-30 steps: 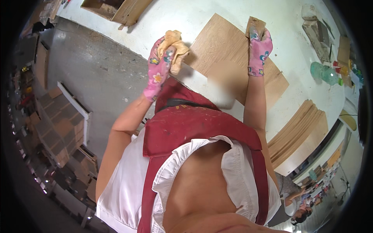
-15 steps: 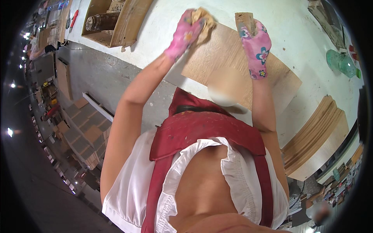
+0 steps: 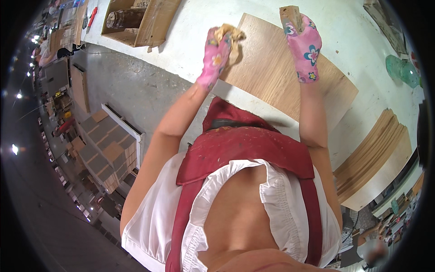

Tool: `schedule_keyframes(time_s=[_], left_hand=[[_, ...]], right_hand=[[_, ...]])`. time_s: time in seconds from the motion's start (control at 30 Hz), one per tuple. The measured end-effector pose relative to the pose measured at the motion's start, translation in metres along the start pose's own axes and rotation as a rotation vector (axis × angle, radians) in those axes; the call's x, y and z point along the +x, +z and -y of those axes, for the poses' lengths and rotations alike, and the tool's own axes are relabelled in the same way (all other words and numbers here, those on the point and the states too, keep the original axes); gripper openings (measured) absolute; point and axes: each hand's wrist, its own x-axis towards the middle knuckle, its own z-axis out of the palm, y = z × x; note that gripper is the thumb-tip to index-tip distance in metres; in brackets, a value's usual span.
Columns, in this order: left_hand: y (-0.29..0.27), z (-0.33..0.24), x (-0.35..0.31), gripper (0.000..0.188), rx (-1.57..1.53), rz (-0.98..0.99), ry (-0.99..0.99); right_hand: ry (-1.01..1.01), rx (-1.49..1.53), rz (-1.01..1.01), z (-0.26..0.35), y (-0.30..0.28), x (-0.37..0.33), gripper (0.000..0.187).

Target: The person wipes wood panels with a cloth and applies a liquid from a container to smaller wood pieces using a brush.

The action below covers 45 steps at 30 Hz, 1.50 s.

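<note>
**Head view: two gloved hands at a wooden board**

Head view, looking down from above. A person in a red apron (image 3: 253, 149) and a white top stands at a white table (image 3: 199, 41). Both hands wear pink gloves with flowers on them.

The left hand (image 3: 216, 56) has its grip closed around a crumpled tan rag (image 3: 230, 35). The rag sits right at the left edge of a flat wooden board (image 3: 276, 72). It looks like the rag is touching the board, but I cannot tell for sure.

The right hand (image 3: 304, 47) is farther along, over the far part of the same board. Its grip is closed around a small brown block (image 3: 291, 16) that sticks up out of the top of the glove. What the block is made of, I cannot tell.

The wooden board lies flat on the table, right in front of the person. It is light brown with a fine grain.

To the right, near the table's edge, is a stack of thin boards (image 3: 376, 154) of the same colour. A green glass thing (image 3: 402, 70) sits on the table farther right. At the top left, an open cardboard box (image 3: 149, 18) rests on the table with a dark jar (image 3: 124, 18) lying inside it. Down on the left is the grey floor (image 3: 131, 90).
</note>
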Motion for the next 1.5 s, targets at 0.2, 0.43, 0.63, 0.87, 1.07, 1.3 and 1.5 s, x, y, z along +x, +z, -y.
schedule_keyframes(time_s=[0.2,0.43,0.63,0.87,1.07,1.3,1.5], left_hand=[[-0.052,0.031,-0.103,0.023,-0.018,-0.004,-0.099],[-0.085,0.004,-0.092,0.031,-0.010,0.034,0.035],[-0.042,0.003,-0.045,0.038,0.590,0.506,0.726],[-0.024,0.004,-0.019,0.057,0.357,0.496,0.537],[0.022,-0.043,0.062,0.050,-1.005,0.470,-0.306],[0.057,0.008,0.101,0.034,-1.290,0.873,0.211],[-0.018,-0.003,0.022,0.073,-0.701,0.572,-0.293]], right_hand=[[-0.022,-0.027,-0.026,-0.005,0.003,0.001,0.032],[-0.171,-0.188,-0.108,-0.020,0.007,0.005,0.031],[-0.088,0.016,-0.076,-0.013,0.007,0.002,0.029],[0.097,0.165,-0.037,-0.017,0.003,0.004,0.032],[-0.054,-0.062,-0.116,-0.014,0.004,0.009,0.035],[-0.022,0.053,-0.178,-0.018,0.005,0.012,0.031],[-0.026,0.336,-0.173,-0.019,0.010,0.012,0.028]])
